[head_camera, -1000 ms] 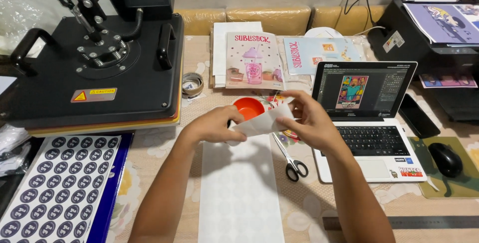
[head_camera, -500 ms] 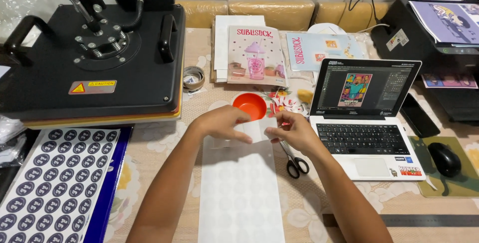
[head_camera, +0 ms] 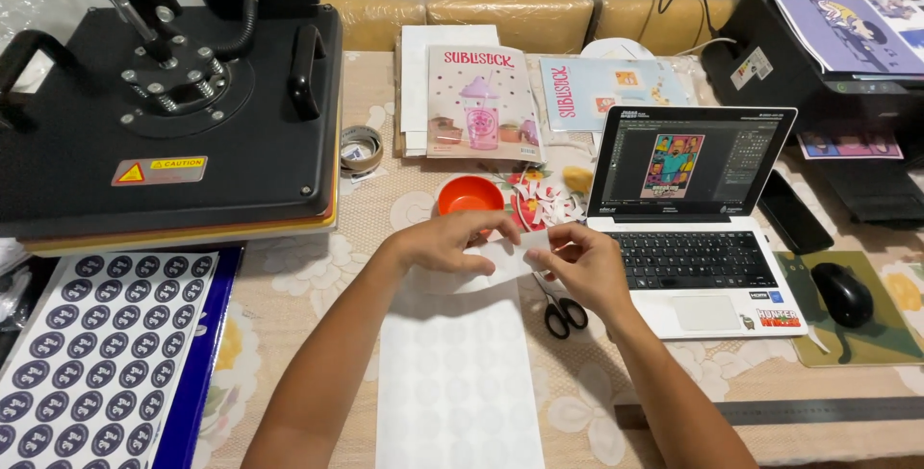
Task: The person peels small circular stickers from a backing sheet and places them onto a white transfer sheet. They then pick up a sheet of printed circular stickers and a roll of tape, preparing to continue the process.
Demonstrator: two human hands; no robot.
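sticker sheet (head_camera: 87, 354) lower left | heat press (head_camera: 164, 103) upper left | left hand (head_camera: 448, 241) pinched top edge of white sheet (head_camera: 457, 373), centre-bottom | right hand (head_camera: 582, 262) gripped same edge | scissors (head_camera: 556, 307) just right | laptop (head_camera: 698, 209) right

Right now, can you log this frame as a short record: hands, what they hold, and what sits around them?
left hand: presses the far end of the long white paper sheet
right hand: pinches the same sheet's curled far edge
scissors: black-handled scissors lie beside the right hand
bowl: small orange bowl beyond the hands
laptop: open white laptop on the right
press: black heat press on the left
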